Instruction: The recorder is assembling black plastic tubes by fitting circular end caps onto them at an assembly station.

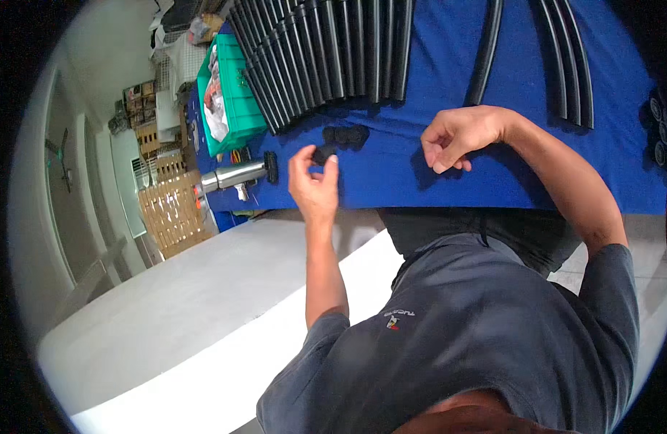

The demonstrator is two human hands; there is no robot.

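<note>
My left hand [315, 186] is over the near edge of the blue-covered table, its thumb and fingers closed on a small black plug-like piece [323, 154]. Just beyond it, a few similar black pieces [345, 136] lie close together on the cloth. To the right, my right hand [463, 139] hovers above the cloth with its fingers curled inward and the thumb against them. Whatever it may hold is hidden. Past both hands lies a row of long black tubes [326, 58], side by side with their ends toward me.
A green crate [241, 101] with plastic-wrapped contents stands at the left, beside a silver cylinder [235, 176] with a black end. A single black tube [485, 50] and a small group of tubes [567, 65] lie right. Several black round pieces [663, 134] sit at the right rim.
</note>
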